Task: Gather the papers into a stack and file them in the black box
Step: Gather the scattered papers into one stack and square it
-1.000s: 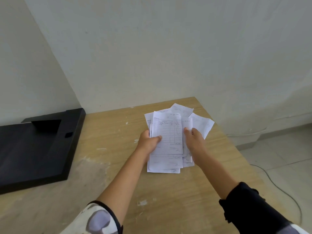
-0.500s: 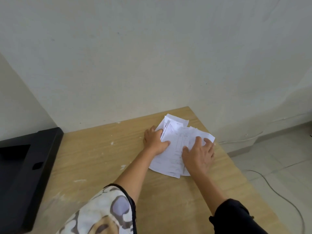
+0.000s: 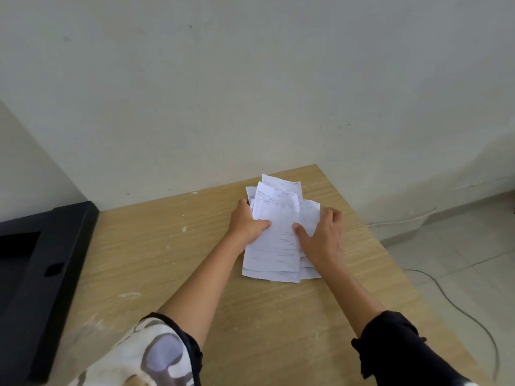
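We judge the papers light, floppy and slippery, so our hands pinch both long edges, thumbs on top.

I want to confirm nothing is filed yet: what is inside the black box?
The black box shows only a dark interior with no white paper visible; most of it runs off the frame's left edge. The papers are on the table.
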`<state>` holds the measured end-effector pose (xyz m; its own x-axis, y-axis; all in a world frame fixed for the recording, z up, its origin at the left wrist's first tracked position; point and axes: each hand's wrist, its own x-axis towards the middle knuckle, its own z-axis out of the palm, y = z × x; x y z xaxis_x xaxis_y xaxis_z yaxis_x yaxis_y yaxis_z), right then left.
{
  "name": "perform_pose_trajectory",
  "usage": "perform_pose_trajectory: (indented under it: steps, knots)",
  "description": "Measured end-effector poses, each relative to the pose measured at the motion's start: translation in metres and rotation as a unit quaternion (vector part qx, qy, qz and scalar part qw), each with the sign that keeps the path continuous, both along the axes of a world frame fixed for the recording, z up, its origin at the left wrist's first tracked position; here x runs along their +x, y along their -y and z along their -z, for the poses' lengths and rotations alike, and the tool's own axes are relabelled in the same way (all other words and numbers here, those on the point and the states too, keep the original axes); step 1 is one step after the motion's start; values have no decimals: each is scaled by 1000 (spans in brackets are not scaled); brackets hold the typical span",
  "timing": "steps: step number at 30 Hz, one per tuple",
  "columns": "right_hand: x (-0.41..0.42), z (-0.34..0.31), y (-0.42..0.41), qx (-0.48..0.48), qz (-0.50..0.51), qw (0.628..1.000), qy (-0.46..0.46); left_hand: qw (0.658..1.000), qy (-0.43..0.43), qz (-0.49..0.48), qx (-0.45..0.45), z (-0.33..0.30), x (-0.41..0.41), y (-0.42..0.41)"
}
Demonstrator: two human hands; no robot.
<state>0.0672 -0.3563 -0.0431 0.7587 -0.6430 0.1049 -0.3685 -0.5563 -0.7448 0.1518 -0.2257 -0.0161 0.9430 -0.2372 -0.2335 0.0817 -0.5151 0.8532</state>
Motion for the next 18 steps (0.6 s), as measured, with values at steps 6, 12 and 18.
perform_pose_trajectory:
  steps: [6, 12, 18]
  knots:
    - [7, -2, -12, 0, -63, 997, -34, 998, -34, 3, -62, -1, -8, -5]
    - [3, -18, -9, 197, -83, 973, 82, 981, -34, -41, -187, -11, -17, -29]
    - [5, -63, -34, 309, -190, 904, 227, 960, 109, -48, -253, -46, -33, -58]
